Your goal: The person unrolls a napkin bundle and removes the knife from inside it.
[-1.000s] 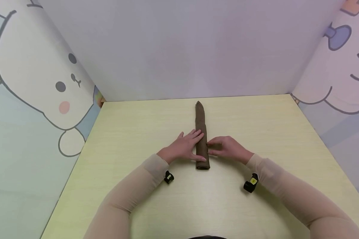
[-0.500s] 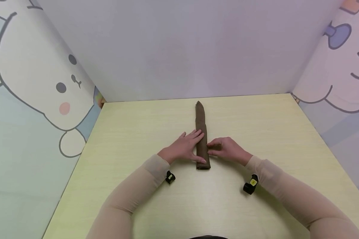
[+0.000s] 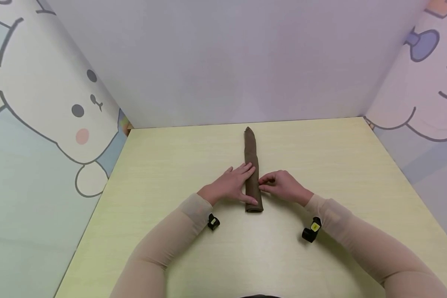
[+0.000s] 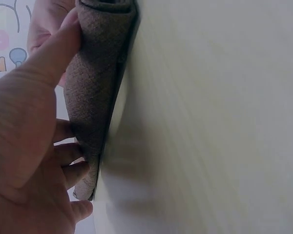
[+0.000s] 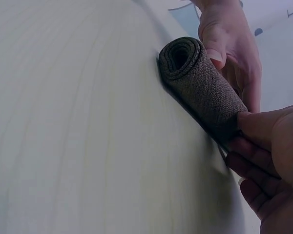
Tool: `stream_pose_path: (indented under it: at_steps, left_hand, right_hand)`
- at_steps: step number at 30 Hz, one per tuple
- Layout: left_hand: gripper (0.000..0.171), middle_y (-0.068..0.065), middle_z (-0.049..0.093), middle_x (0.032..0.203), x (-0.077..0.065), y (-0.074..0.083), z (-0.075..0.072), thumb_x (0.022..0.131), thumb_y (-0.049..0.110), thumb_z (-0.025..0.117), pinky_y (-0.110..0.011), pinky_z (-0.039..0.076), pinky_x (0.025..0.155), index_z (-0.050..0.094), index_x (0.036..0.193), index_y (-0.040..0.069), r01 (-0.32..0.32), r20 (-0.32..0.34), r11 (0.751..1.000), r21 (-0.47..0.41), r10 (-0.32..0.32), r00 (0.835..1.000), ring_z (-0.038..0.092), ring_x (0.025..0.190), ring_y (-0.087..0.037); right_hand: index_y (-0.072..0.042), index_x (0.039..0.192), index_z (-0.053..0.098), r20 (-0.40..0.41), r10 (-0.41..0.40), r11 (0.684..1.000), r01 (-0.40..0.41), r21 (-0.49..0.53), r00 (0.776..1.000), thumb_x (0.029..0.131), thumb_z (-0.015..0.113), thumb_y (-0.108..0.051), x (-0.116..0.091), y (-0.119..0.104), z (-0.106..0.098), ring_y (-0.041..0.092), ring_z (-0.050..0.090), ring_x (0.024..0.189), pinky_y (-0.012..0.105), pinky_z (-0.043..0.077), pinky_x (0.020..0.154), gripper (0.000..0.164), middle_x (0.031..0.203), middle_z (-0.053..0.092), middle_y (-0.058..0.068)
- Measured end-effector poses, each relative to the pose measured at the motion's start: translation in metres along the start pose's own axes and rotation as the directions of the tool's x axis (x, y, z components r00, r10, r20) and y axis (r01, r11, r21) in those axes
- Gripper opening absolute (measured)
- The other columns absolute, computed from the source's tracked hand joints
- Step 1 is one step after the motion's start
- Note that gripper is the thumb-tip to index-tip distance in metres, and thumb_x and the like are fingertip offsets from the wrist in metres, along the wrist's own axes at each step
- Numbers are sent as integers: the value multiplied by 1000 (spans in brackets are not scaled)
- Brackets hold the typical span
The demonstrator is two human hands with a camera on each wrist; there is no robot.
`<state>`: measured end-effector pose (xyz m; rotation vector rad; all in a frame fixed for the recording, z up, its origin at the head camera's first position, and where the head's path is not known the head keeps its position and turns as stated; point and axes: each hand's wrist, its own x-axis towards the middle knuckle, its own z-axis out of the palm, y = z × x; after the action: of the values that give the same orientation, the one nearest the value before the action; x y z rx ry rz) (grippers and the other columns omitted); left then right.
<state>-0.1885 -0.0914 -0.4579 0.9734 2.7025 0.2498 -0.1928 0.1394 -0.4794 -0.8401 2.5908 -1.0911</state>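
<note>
A dark brown woven cloth (image 3: 251,154), rolled into a long narrow tube, lies lengthwise away from me on the table, its near end showing a spiral. In the head view my left hand (image 3: 229,184) rests across the roll with fingers spread and fairly straight, the thumb near the close end. From the other side, my right hand (image 3: 284,187) pinches at the roll's right edge. The right wrist view has the right thumb (image 5: 259,124) against the cloth, with the other fingers low beside it. Part of the roll is hidden under the left hand.
The pale wood-look table (image 3: 171,153) reaches a plain light wall (image 3: 223,62) at the back. Cartoon-printed panels (image 3: 33,165) stand at both sides. A small black camera (image 3: 310,234) hangs from each wrist.
My right thumb and fingertips have drawn closer together at the roll's edge. The left hand and the cloth have stayed nearly in place.
</note>
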Motion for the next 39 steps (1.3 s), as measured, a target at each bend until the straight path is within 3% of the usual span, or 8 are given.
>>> stream_pose_path:
  at_steps: [8, 20, 27, 34, 39]
  left_hand:
    - [117, -6, 8, 161, 1, 0, 0, 70, 83, 52, -50, 23, 112, 14, 155, 13, -8, 7, 1000, 6, 8, 1000, 10, 147, -22]
    - [116, -7, 10, 161, 1, 0, 0, 72, 81, 55, -50, 25, 111, 15, 155, 12, -13, 7, 1000, 1, 13, 1000, 12, 146, -22]
    - [116, -8, 10, 161, 0, 0, 0, 71, 81, 56, -49, 25, 111, 15, 155, 12, -20, 3, 1000, -5, 20, 1000, 12, 146, -22]
    - [116, -8, 10, 161, 0, 0, -1, 71, 79, 57, -47, 24, 112, 15, 155, 11, -27, 4, 999, -28, 27, 1000, 13, 146, -22]
    - [116, -8, 10, 161, 0, -1, -1, 71, 80, 57, -46, 24, 112, 15, 155, 12, -29, 3, 999, -30, 29, 1000, 14, 146, -22]
  right_hand:
    - [-16, 92, 73, -10, -2, 1000, 2, -11, 1000, 91, 68, -20, 2, -7, 0, 7, 60, 74, 29, 49, 69, 6, 84, 69, -9]
    - [-14, 87, 71, 40, 22, 1000, -22, -8, 999, 93, 65, -18, 6, -13, -2, 9, 53, 63, 27, 45, 59, 10, 76, 65, -6]
    - [-11, 87, 70, 79, 30, 1000, -29, -12, 996, 95, 62, -15, 8, -19, -8, 10, 52, 64, 27, 44, 59, 11, 75, 63, -4]
    - [-9, 90, 69, 145, 82, 995, -88, 40, 986, 96, 59, -15, 10, -25, -15, 13, 51, 67, 30, 43, 61, 13, 74, 59, -3]
    - [-9, 91, 69, 151, 69, 995, -79, 61, 986, 96, 60, -16, 10, -25, -17, 13, 51, 68, 29, 43, 61, 13, 75, 60, -3]
